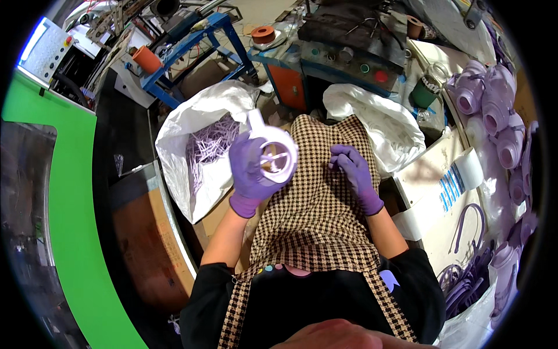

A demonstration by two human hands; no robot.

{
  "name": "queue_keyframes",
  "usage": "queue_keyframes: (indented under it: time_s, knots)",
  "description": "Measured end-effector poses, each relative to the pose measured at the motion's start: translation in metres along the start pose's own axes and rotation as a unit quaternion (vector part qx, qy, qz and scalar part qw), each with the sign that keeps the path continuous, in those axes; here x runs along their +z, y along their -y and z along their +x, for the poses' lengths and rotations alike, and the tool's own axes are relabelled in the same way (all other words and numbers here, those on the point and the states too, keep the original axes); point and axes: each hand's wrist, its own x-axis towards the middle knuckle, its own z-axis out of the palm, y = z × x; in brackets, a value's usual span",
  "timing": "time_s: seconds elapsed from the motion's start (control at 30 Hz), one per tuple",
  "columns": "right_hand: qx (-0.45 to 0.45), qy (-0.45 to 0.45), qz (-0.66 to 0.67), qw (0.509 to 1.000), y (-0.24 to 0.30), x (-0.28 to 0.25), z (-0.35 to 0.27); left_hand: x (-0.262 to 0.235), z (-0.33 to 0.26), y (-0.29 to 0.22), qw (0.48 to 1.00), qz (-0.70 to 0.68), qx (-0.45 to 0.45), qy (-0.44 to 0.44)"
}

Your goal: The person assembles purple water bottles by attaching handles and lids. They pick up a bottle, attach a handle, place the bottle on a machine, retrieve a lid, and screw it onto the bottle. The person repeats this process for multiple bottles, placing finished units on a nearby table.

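Bare forearms (225, 239) angled forward, gloved left hand (249, 166) in a firm grip, gloved right hand (356, 174) loosely half-curled

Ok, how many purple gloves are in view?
2: one on the left hand, which holds a pale purple plastic part, and one on the right hand, over the checked apron. Others may be hidden.

A blue metal frame (235, 42) stands left of a pale worktable (435, 235).
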Motion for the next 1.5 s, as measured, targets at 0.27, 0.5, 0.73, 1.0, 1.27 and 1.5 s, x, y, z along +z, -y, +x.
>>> queue_keyframes:
  time_s: [0.27, 0.5, 0.73, 1.0, 1.27, 1.5]
  knots:
    - [-0.264, 0.091, -0.296, 0.914, 0.029, 0.074, 0.015, -0.003, -0.006, -0.015, 0.989, -0.090, -0.031, 0.114]
    - [-0.394, 0.105, -0.432, 0.804, 0.035, 0.083, -0.025, -0.016, -0.018, -0.016, 0.994, -0.025, -0.040, 0.097]
    - [-0.298, 0.132, -0.557, 0.764, -0.008, 0.070, -0.020, 0.000, -0.016, -0.029, 0.989, -0.030, 0.065, 0.126]
    - [-0.323, 0.241, -0.401, 0.823, 0.003, 0.062, -0.012, -0.014, -0.019, -0.003, 0.987, 0.004, 0.052, 0.149]
    - [-0.200, 0.006, -0.585, 0.786, 0.019, -0.176, 0.118, -0.063, -0.028, 0.109, 0.984, 0.064, -0.148, -0.072]
    - [0.055, 0.029, -0.582, 0.811, -0.075, -0.303, 0.168, -0.076, -0.016, 0.060, 0.994, 0.083, -0.068, 0.014]
